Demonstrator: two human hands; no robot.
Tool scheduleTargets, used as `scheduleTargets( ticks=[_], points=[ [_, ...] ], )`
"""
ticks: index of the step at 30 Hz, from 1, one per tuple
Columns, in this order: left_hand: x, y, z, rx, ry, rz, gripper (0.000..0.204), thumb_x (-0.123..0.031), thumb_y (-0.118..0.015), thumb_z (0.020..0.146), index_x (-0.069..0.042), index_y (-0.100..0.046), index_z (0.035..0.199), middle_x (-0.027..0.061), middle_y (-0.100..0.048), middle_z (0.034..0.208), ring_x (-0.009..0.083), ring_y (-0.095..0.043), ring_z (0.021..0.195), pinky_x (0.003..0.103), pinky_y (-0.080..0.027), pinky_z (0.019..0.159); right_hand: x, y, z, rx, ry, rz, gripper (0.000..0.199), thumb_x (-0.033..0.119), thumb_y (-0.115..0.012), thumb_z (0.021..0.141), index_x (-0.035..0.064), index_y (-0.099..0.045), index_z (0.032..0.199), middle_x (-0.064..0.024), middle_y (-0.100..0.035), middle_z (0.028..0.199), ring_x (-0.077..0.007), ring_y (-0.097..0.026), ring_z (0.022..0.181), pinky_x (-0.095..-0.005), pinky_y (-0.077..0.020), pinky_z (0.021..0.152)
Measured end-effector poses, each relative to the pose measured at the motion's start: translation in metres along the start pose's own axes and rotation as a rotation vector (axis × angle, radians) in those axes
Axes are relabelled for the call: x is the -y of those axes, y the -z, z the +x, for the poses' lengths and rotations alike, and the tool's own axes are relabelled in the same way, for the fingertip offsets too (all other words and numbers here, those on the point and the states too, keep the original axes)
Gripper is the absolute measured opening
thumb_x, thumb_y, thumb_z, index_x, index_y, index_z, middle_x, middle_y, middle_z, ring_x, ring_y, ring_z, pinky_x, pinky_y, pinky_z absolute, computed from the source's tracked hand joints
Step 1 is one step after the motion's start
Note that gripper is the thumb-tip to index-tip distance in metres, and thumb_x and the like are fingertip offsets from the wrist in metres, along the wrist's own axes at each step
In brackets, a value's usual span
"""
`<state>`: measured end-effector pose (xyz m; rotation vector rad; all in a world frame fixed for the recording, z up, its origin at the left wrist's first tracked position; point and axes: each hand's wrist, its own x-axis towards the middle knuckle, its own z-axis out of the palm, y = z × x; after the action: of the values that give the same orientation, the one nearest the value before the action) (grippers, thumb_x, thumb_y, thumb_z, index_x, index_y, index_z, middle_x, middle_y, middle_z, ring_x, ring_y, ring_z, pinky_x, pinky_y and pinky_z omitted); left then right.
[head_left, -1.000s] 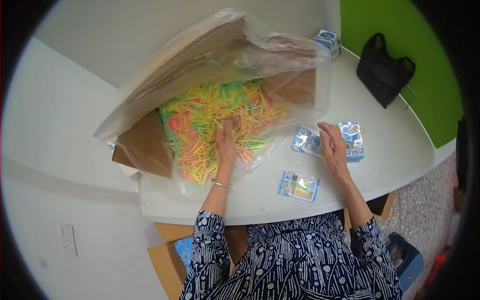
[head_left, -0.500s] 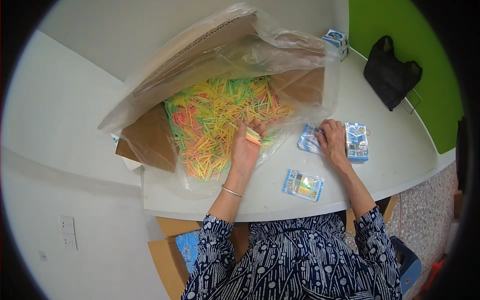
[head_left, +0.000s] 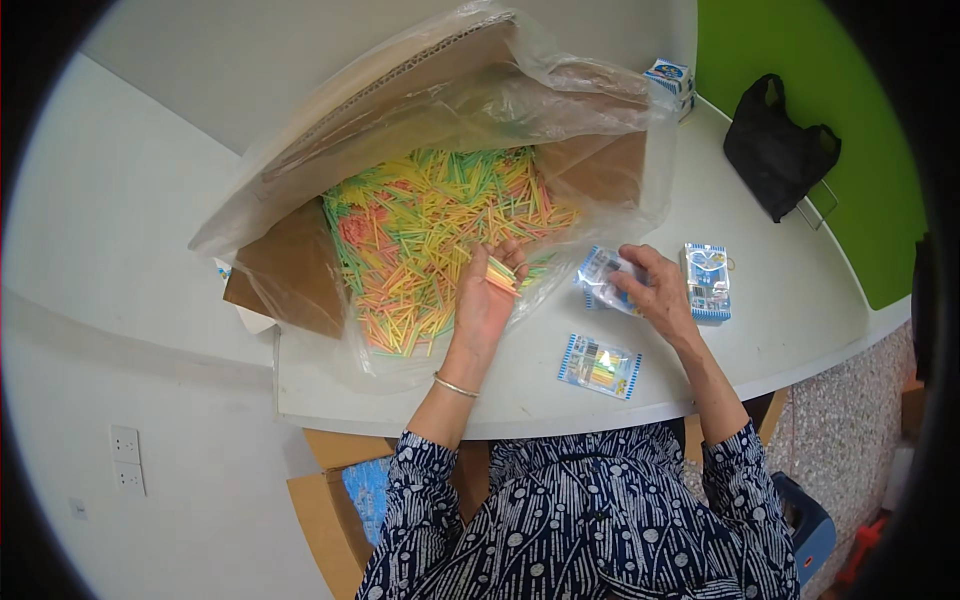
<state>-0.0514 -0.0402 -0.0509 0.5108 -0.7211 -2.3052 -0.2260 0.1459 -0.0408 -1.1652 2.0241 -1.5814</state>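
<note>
Left fingers (head_left: 480, 261) cup a few pastel sticks (head_left: 501, 279), loose pile (head_left: 410, 265) just beyond; slack curl could spill some. Right fingers (head_left: 634, 253) pinch a blue-white packet (head_left: 598, 270) to their left; edge-only grip could let it slip.

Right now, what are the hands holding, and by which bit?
The left hand holds a bunch of colourful sticks; which part is gripped, I can't tell. The right hand holds a blue packet by its right end.

The left hand (head_left: 483, 305) cradles a bundle of pastel sticks (head_left: 501, 277) while the right hand (head_left: 658, 294) pinches a blue-and-white packet (head_left: 599, 271).
</note>
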Motion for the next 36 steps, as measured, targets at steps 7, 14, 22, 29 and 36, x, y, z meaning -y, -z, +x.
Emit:
scheduleTargets(
  ticks=[7, 14, 22, 29, 36],
  points=[
    [0.001, -0.025, -0.009, 0.004, -0.024, 0.008, 0.026, -0.036, -0.048, 0.097, -0.011, -0.05, 0.097, 0.0104, -0.061, 0.1, 0.0211, -0.06, 0.091, 0.036, -0.05, 0.079, 0.014, -0.01, 0.002, 0.416, -0.24, 0.21, 0.023, 0.019, -0.073, 0.077, -0.0018, -0.065, 0.081, -0.0006, -0.058, 0.068, -0.006, -0.046, 0.06, -0.0237, -0.0372, 0.054],
    [0.001, -0.037, -0.021, 0.134, -0.07, 0.193, 0.03, -0.04, -0.045, 0.098, -0.011, -0.051, 0.097, 0.0094, -0.06, 0.1, 0.0231, -0.061, 0.095, 0.039, -0.048, 0.084, 0.022, -0.011, 0.007, 0.578, -0.303, 0.287, 0.021, 0.02, -0.075, 0.076, -0.0004, -0.071, 0.081, 0.0003, -0.062, 0.066, -0.0043, -0.049, 0.06, -0.0227, -0.0378, 0.055],
    [0.005, -0.055, -0.032, 0.225, -0.123, 0.281, 0.03, -0.039, -0.042, 0.099, -0.011, -0.052, 0.097, 0.0103, -0.06, 0.098, 0.0271, -0.061, 0.099, 0.043, -0.046, 0.09, 0.007, -0.021, -0.001, 0.612, -0.422, 0.574, 0.019, 0.014, -0.074, 0.078, -0.0015, -0.071, 0.088, -0.0042, -0.069, 0.077, -0.0065, -0.06, 0.069, -0.021, -0.0462, 0.065],
    [0.012, -0.062, -0.044, 0.258, -0.161, 0.418, 0.034, -0.036, -0.038, 0.101, -0.003, -0.048, 0.099, 0.0135, -0.06, 0.101, 0.0268, -0.059, 0.104, 0.039, -0.044, 0.095, 0.001, -0.025, -0.004, 0.591, -0.461, 0.68, 0.02, 0.013, -0.074, 0.079, -0.0019, -0.07, 0.091, -0.0052, -0.069, 0.08, -0.008, -0.061, 0.071, -0.0217, -0.0476, 0.068],
    [0.014, -0.068, -0.054, 0.298, -0.349, 0.511, 0.027, -0.032, -0.038, 0.101, -0.006, -0.043, 0.098, 0.0186, -0.058, 0.104, 0.0308, -0.057, 0.109, 0.043, -0.042, 0.099, 0.001, -0.028, -0.008, 0.556, -0.463, 0.686, 0.01, 0.011, -0.073, 0.079, 0.0017, -0.07, 0.08, -0.0012, -0.067, 0.074, -0.0052, -0.057, 0.066, -0.0205, -0.0451, 0.062]
  ],
)
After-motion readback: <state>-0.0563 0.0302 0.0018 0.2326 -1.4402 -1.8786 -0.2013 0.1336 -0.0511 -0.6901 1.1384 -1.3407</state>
